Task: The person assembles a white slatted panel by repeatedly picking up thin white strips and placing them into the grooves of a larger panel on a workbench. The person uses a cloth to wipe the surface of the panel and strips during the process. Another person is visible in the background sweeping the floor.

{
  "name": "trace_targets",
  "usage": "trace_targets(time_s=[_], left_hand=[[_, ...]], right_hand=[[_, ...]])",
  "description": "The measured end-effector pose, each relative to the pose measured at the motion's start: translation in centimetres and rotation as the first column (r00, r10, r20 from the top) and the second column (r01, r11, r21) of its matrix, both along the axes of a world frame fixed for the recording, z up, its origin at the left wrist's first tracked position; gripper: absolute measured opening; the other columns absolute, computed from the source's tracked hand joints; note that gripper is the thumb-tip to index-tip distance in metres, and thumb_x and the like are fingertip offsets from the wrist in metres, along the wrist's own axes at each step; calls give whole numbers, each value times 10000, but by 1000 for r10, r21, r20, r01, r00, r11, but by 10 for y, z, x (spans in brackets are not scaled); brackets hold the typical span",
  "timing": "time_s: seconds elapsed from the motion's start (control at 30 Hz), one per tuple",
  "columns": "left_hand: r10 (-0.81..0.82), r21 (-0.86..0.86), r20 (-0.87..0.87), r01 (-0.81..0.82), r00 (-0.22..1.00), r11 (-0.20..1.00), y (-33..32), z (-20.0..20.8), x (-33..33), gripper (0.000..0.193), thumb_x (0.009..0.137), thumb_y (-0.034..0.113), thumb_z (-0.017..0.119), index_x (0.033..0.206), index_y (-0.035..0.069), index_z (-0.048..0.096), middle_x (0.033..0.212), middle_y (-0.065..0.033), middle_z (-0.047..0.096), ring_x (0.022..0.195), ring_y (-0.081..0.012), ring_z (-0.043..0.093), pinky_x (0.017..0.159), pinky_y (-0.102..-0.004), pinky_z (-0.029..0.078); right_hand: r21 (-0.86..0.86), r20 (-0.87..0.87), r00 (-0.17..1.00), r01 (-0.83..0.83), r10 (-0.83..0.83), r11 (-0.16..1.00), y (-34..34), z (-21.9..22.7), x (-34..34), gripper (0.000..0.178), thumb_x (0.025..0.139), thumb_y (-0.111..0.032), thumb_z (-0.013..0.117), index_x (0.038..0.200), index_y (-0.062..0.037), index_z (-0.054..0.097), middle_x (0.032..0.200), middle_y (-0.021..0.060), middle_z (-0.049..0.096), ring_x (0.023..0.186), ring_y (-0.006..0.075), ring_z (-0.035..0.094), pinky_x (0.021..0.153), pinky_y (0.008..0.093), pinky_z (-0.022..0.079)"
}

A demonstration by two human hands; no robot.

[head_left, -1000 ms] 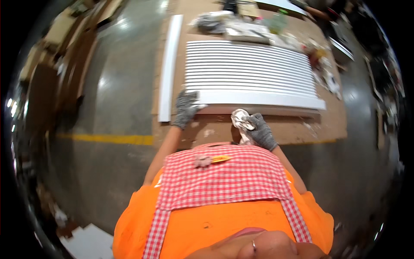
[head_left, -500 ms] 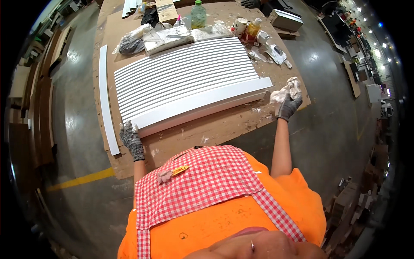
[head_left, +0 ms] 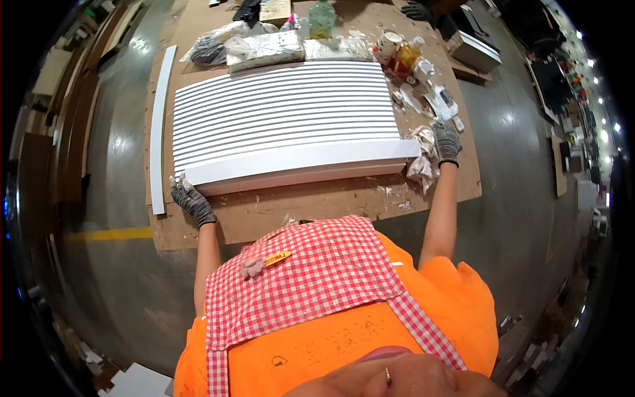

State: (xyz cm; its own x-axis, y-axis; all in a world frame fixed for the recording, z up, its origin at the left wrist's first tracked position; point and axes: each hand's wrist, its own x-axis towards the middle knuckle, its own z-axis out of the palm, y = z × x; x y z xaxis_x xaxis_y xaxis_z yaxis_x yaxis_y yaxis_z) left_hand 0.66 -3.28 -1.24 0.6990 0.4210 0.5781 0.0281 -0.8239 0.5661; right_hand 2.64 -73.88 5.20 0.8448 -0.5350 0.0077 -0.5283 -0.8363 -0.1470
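Note:
A large white slatted panel (head_left: 281, 112) lies flat on a brown board-covered table (head_left: 311, 205). Its near edge is a plain white band (head_left: 304, 165). My left hand (head_left: 190, 198), in a grey glove, rests against the panel's near left corner. At the panel's right end my right hand (head_left: 447, 141), also gloved, grips a crumpled white rag (head_left: 421, 162) that touches the near right corner. I wear an orange shirt and a red checked apron (head_left: 311, 278).
A loose white strip (head_left: 157, 126) lies along the table's left edge. Plastic bags, a green bottle (head_left: 321, 18), cans and small pots crowd the far and right side. Another person's gloved hand (head_left: 418, 9) shows at the far edge. Grey floor with a yellow line surrounds the table.
My right hand has carried the rag from the panel's near middle out to its right end. My left hand stays at the near left corner. The view has shifted.

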Motion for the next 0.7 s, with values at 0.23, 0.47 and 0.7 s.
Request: trace_targets(time_s=[0.23,0.47,0.7], left_hand=[[87,32,29,-88,996,996,-9,-6,-2,325,979,207,433,1156,10,620,1318,-176,502,1221,-310,441,1052,-419,315],[95,23,21,-95,995,995,-13,1,0,386,996,282,381,1180,24,602,1346,-158,477,1226,-306,420,1040,-426,310],[84,-135,-151,-105,985,985,-12,5,3,406,901,227,390,1239,54,533,1329,-208,453,1264,-344,380,1103,-444,252]], right_hand=[[225,514,769,-547,379,806,87,32,96,294,869,-250,593,1060,-35,653,1031,140,657,943,279,616,857,356,471],[358,669,575,-805,472,474,243,12,231,296,826,-255,650,1050,-61,666,1020,166,666,957,304,631,873,365,474],[-319,364,404,-792,839,520,306,-67,376,271,855,-272,521,722,-62,630,691,171,587,629,297,522,589,442,389]])
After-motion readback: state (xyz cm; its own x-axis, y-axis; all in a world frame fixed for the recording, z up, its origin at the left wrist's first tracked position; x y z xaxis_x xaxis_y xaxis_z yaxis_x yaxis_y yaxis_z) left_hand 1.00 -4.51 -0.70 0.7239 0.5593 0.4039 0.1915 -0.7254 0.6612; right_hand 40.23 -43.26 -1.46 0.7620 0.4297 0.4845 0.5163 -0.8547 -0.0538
